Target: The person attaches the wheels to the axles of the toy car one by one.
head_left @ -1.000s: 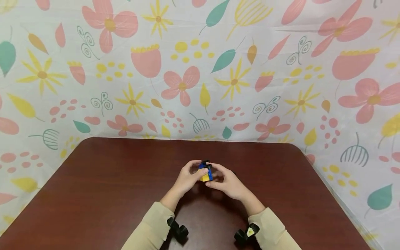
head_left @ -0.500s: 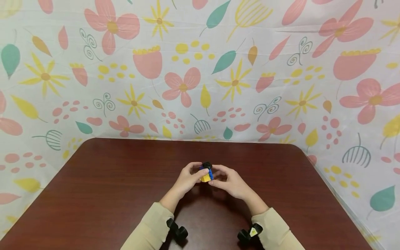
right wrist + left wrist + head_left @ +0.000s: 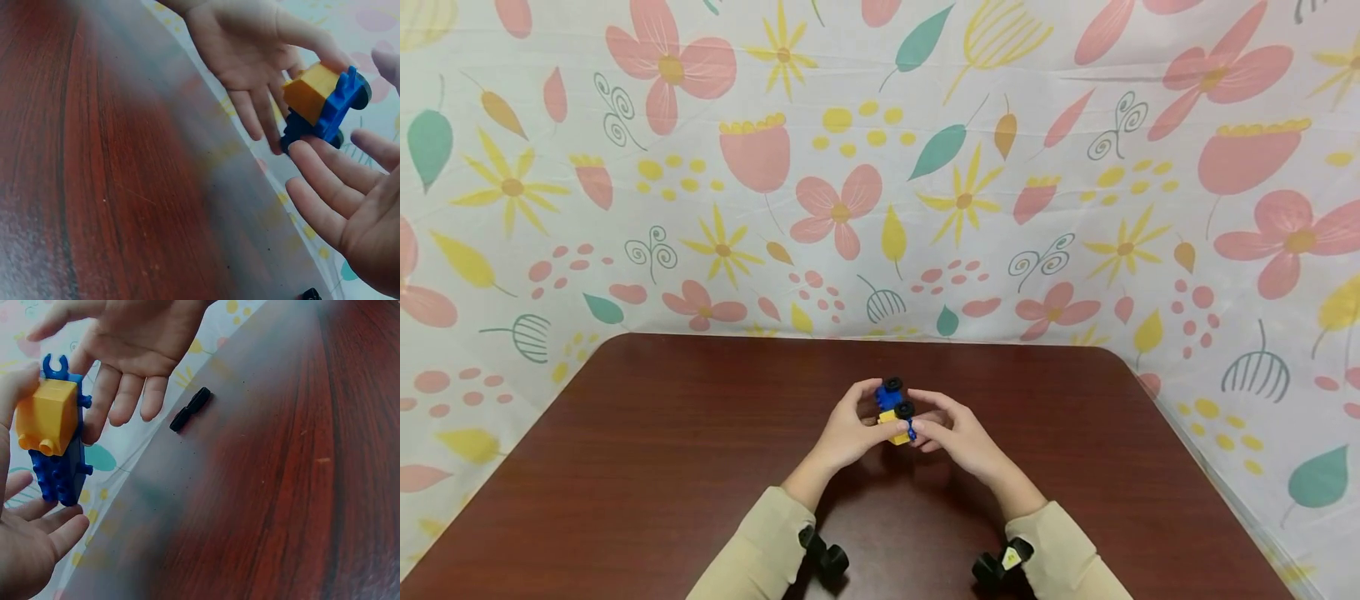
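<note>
A small building-block toy car is held up between both hands at the middle of the head view. It has a blue base (image 3: 888, 397), a yellow block (image 3: 51, 415) and black wheels (image 3: 904, 409) along one side. Bare pegs stick out of the opposite side in the left wrist view. My left hand (image 3: 842, 437) grips the car, thumb on the yellow block and fingertips at the far blue end. Fingers of my right hand (image 3: 967, 442) touch the blue side, mostly straight, with the thumb close to the hooked end.
Two black wheels (image 3: 190, 410), lying side by side, rest on the brown table (image 3: 685, 417) in the left wrist view. A flowered cloth (image 3: 880, 167) hangs behind the table's far edge. Black cameras (image 3: 827, 557) are strapped to both sleeves.
The car has turned in my left hand, so two black wheels now face up. My right hand has shifted its fingers around the near end.
</note>
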Available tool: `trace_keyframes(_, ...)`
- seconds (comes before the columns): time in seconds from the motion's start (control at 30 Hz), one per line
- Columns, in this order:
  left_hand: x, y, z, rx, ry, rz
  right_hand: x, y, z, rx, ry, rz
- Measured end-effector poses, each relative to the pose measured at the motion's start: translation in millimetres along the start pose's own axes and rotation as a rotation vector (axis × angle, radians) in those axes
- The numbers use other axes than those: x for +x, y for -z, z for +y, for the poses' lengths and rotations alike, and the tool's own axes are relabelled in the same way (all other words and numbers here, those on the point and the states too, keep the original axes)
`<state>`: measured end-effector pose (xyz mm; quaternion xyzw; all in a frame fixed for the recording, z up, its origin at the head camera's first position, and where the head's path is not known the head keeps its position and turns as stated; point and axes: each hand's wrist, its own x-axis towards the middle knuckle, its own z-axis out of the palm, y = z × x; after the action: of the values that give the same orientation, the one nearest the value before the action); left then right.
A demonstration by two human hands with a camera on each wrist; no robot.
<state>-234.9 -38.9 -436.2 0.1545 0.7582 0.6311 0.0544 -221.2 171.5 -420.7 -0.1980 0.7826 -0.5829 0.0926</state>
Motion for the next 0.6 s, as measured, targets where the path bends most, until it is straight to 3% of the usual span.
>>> trace_keyframes(0.3, -1.6, -0.5, 1.6, 0.131, -0.098, -0.048, 6.7, -4, 0, 0.109, -0.189, 0.114)
trace_keyframes(0.6, -4.3, -2.9, 4.2, 0.214, -0.208, -0.094, 12.2, -5, -3, 0.159, -0.292, 0.094)
